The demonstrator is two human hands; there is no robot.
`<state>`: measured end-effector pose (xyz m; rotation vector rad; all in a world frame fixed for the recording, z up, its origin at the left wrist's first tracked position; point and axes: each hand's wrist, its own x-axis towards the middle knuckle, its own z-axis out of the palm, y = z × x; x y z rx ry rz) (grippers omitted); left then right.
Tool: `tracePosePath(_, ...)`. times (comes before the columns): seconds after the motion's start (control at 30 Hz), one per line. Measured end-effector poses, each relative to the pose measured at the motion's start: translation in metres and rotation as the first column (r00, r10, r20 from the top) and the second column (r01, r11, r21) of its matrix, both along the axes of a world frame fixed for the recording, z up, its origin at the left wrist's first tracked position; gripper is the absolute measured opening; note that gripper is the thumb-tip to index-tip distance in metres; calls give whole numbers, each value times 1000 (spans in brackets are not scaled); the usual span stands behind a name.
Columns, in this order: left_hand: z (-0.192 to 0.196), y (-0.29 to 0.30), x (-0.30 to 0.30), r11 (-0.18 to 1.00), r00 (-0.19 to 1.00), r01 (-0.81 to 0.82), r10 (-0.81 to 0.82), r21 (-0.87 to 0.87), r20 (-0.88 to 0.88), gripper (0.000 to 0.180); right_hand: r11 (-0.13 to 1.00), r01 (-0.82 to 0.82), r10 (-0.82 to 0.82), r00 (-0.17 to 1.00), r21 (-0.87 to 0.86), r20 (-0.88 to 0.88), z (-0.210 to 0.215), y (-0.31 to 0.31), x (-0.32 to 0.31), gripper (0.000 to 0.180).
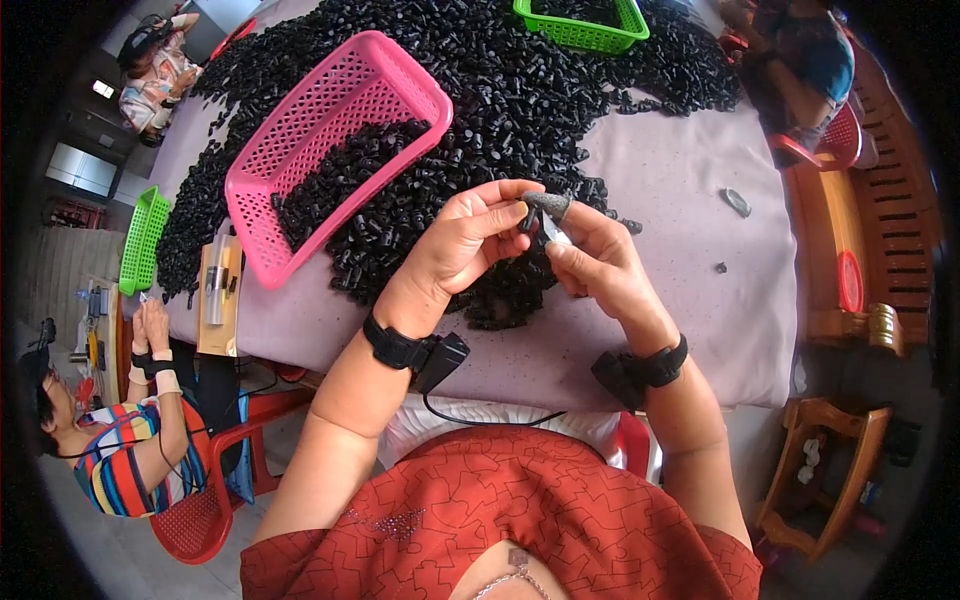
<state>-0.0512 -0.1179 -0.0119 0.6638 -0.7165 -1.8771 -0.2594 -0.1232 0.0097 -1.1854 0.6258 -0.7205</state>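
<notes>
Close together over the near edge of the pile, both my hands are closed at the fingertips. My left hand (465, 235) pinches a small black plastic part (531, 219) between thumb and fingers. In my right hand (605, 262) is a small whitish, blade-like piece (553, 232), its tip against or right beside the black part. A grey finger cot (548, 204) covers my right index fingertip. Below and beyond my hands lies a large heap of black plastic parts (480, 110). My fingers hide most of the held part.
A pink basket (265, 245) lies tilted on the heap, with black parts in it. Green baskets (590, 38) (145, 240) stand farther off. Left of me is a tray (218, 300). One dark oval piece (736, 202) lies on the tablecloth (690, 270). Other people sit around the table.
</notes>
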Motion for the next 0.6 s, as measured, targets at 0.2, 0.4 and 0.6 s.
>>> tracePosePath(0.2,1,-1,6,991,986,-133,133,-8,101,27,998,60,-61,998,-34,-23,-1,0,2,40)
tracePosePath(0.4,6,0,3,983,976,-186,185,-3,117,18,995,97,-97,995,-38,-5,-6,-2,2,33)
tracePosePath(0.6,0,-1,6,980,978,-197,197,-16,66,18,995,95,-96,995,-36,-26,-3,-2,3,29)
